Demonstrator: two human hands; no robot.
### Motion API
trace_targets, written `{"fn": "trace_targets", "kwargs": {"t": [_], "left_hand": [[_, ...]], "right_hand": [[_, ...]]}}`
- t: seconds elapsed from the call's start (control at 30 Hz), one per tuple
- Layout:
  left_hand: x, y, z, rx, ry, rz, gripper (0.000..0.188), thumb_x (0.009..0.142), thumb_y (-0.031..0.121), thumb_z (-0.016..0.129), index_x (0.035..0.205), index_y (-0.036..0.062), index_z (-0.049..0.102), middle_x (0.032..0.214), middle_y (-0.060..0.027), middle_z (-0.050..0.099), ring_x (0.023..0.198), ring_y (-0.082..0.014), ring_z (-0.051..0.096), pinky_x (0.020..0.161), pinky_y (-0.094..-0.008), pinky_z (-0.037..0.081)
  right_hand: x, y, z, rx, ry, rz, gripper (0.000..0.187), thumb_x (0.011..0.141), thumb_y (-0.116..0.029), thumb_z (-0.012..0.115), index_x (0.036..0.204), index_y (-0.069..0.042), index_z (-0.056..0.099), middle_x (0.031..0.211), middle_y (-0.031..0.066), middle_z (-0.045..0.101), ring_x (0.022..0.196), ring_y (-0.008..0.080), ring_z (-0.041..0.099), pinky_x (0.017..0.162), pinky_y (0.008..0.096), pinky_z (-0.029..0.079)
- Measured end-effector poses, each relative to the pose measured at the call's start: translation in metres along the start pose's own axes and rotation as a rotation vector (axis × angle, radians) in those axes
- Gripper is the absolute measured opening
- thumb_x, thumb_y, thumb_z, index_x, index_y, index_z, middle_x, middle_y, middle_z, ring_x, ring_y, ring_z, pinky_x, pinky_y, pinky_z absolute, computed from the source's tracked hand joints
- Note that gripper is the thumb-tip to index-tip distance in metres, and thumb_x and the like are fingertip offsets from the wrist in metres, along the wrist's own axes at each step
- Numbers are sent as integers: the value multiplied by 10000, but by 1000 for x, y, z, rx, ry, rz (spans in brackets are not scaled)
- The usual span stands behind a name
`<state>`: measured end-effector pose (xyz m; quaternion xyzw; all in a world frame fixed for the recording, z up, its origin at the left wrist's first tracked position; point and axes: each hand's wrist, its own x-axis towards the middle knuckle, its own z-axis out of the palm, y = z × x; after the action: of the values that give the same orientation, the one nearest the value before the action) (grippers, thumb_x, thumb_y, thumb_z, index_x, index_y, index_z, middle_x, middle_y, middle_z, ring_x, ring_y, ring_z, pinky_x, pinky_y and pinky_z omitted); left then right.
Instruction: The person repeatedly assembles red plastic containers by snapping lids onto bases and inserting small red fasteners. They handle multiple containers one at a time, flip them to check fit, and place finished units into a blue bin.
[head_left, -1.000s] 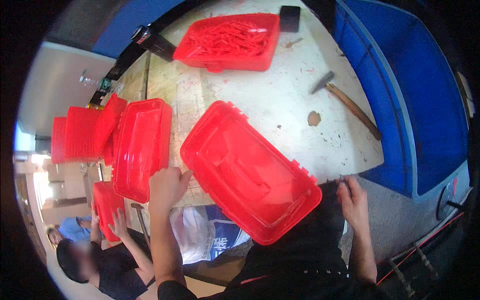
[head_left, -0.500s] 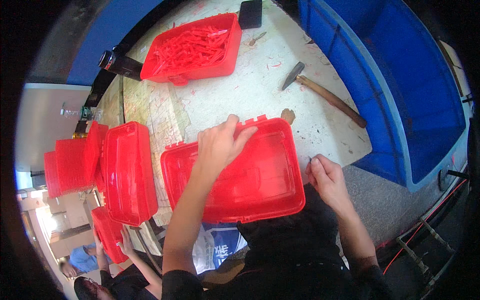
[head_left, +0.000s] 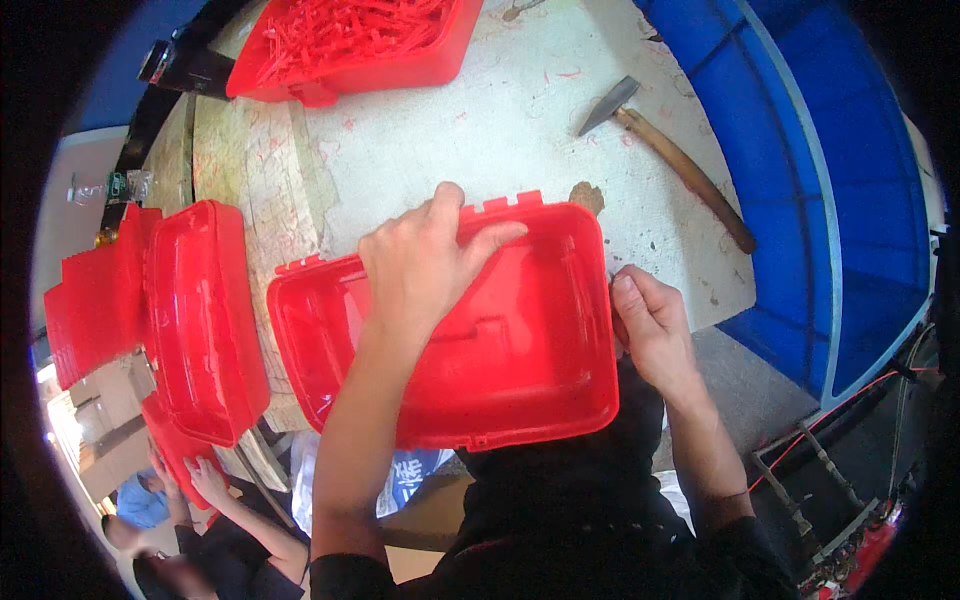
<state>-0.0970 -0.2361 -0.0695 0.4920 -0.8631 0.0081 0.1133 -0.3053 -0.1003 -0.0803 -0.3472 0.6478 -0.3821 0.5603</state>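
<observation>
A shallow red plastic box half (head_left: pixel 500 350) lies in front of me with its hollow side up and hinge lugs along its far edge. My left hand (head_left: pixel 420 255) reaches across it and grips the far rim, the thumb stretched over the inside. Close to the box's right wall, my right hand (head_left: pixel 652 325) is closed in a pinch. A tiny dark tip shows at its thumb, too small to name.
A red tub (head_left: pixel 365 70) full of thin red plastic strips stands at the far left. A hammer (head_left: pixel 680 165) lies at right, before a large blue bin (head_left: pixel 800 200). More red box shells (head_left: pixel 195 320) are stacked left, beside a co-worker's hands (head_left: pixel 205 480) holding a red piece.
The view has shifted, so the surroundings sit differently in it. My right hand has come closer to the box's right wall. My left hand keeps its grip on the far rim.
</observation>
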Motion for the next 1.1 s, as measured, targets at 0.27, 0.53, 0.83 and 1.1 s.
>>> {"fn": "trace_targets", "kwargs": {"t": [0.27, 0.53, 0.83, 1.1], "left_hand": [[3, 1, -2, -16, -47, -87, 587, 773, 674, 719, 885, 104, 633, 578, -97, 649, 553, -294, 688, 487, -393, 497], [6, 1, -11, -48, -118, -136, 595, 778, 657, 732, 937, 90, 654, 636, -124, 675, 611, -323, 701, 564, -426, 533], [39, 6, -13, -240, -44, 223, 554, 830, 574, 711, 955, 40, 632, 782, -175, 700, 729, -363, 705, 630, -441, 558], [35, 6, 1, -207, -154, 116, 445, 836, 533, 725, 900, 96, 672, 707, -141, 696, 674, -358, 695, 591, -441, 534]], "right_hand": [[-30, 13, -3, -43, -23, -2, 336, 1064, -223, 470, 824, 0, 546, 649, -15, 477, 660, 65, 431, 592, 276, 399], [-57, 24, -4, 37, -12, 183, 312, 1057, -204, 467, 821, -20, 558, 660, -6, 498, 628, 78, 455, 575, 274, 397], [12, -13, -4, 15, 2, -59, 345, 1064, -244, 452, 823, -23, 562, 687, -8, 515, 655, 78, 462, 589, 277, 400], [2, -3, -4, 3, -55, -4, 351, 1070, -257, 468, 836, -17, 575, 676, -10, 513, 657, 72, 456, 596, 272, 400]]}}
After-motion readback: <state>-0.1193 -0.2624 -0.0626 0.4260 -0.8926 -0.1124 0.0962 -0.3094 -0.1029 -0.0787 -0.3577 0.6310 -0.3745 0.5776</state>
